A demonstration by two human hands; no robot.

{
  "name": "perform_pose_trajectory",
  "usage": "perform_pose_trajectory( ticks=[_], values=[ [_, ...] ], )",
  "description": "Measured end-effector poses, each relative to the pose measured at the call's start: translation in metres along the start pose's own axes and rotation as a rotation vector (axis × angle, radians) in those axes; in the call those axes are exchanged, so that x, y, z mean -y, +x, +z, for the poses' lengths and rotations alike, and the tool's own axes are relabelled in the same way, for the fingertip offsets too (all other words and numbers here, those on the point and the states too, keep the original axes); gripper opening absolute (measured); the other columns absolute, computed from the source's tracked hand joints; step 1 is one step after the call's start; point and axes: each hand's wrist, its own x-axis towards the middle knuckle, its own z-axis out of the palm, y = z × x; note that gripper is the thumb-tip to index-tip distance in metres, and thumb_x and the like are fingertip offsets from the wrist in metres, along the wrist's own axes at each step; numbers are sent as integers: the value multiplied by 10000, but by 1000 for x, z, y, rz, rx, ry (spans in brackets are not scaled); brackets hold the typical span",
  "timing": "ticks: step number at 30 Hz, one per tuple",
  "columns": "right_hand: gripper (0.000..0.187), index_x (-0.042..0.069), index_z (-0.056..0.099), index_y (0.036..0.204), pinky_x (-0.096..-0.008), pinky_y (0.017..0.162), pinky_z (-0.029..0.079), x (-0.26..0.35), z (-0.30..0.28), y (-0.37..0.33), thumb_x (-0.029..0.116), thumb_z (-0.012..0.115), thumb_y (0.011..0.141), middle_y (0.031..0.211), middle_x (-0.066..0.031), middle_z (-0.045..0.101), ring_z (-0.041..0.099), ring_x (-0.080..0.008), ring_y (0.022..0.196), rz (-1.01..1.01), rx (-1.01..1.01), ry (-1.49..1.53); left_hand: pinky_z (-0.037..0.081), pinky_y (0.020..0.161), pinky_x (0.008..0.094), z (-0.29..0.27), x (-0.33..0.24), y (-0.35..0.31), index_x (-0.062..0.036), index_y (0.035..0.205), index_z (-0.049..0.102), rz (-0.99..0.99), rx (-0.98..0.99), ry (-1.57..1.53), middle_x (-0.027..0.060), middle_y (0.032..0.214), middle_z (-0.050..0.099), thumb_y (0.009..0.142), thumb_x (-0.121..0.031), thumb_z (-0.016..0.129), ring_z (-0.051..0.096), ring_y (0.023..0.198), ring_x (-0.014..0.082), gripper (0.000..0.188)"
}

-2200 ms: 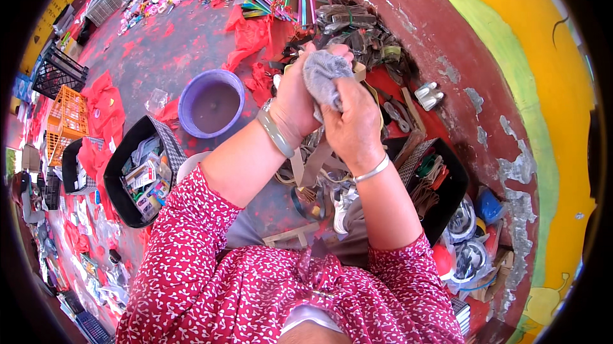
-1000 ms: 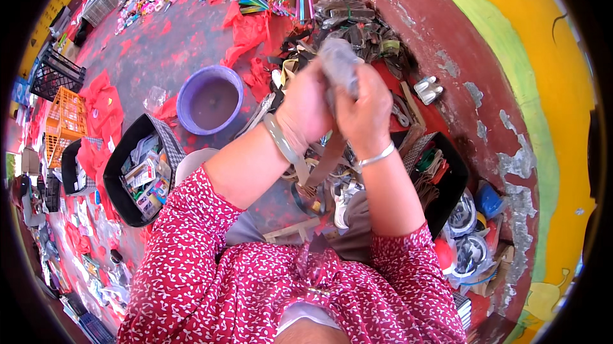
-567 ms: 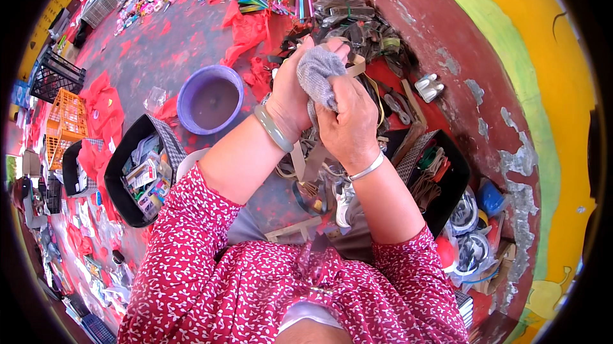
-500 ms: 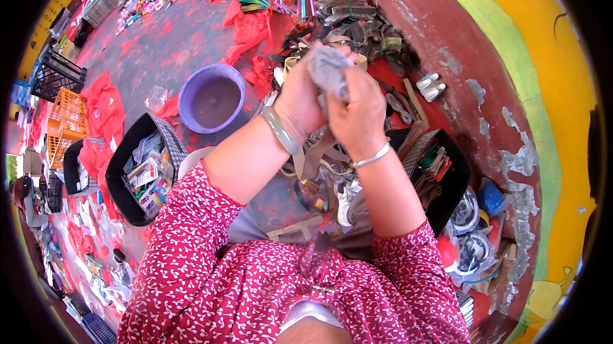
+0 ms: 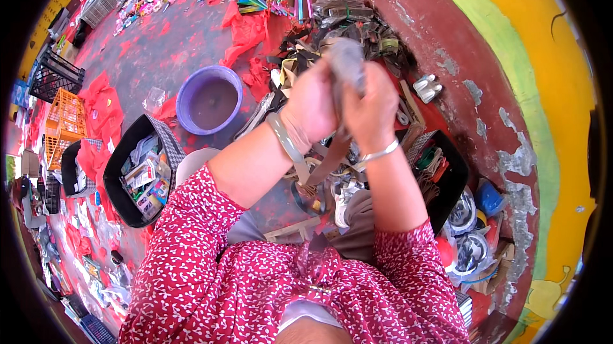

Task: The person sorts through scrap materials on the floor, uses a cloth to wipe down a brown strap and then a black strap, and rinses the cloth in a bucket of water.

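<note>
Above the floor pile, my two hands meet around a crumpled grey cloth, which is smeared by motion. My right hand grips the cloth from the right with bent fingers. Close against it, my left hand is closed, its fingers partly hidden behind the cloth. A flat brown strap, looking like a belt, comes down from between the hands and loops below my left wrist. Beneath them lies a heap of belts and straps, beige and dark.
A purple basin of murky water stands left of my hands. Black bins with mixed goods flank me, one at left and one at right. White shoes lie by the red wall. Orange crates stand far left.
Both hands and the grey cloth have shifted slightly to the right. More of the brown strap now shows hanging between my wrists.
</note>
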Motion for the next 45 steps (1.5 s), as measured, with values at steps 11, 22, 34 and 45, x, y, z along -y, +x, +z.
perform_pose_trajectory(
  ticks=[11,22,34,45],
  values=[
    [222,-19,603,1017,-288,731,507,-72,-41,28,43,582,805,962,-88,643,625,-187,831,731,-283,989,213,1086,427,26,-41,-5,34,1349,285,67,159,52,204,1420,272,918,-486,347,254,1328,301,678],
    [626,-45,397,1281,-230,617,477,-40,-49,16,105,527,688,826,-118,601,575,-136,681,851,623,1187,242,1083,455,35,-78,-3,82,1269,366,241,168,48,229,1365,350,902,-278,463,323,1286,340,524],
    [346,-12,575,1092,-233,728,489,-9,-2,-15,-22,606,747,890,-55,643,606,-98,781,798,1022,1154,263,1076,453,13,-103,7,203,1283,151,303,38,50,300,1353,294,918,-422,409,310,1278,382,768],
    [316,-24,571,1074,-239,720,480,-1,-34,8,23,610,764,890,-42,624,582,-90,792,722,770,921,329,1037,435,18,-44,5,68,1200,454,73,5,364,239,1277,452,923,-308,446,432,1208,322,466]
  ],
)
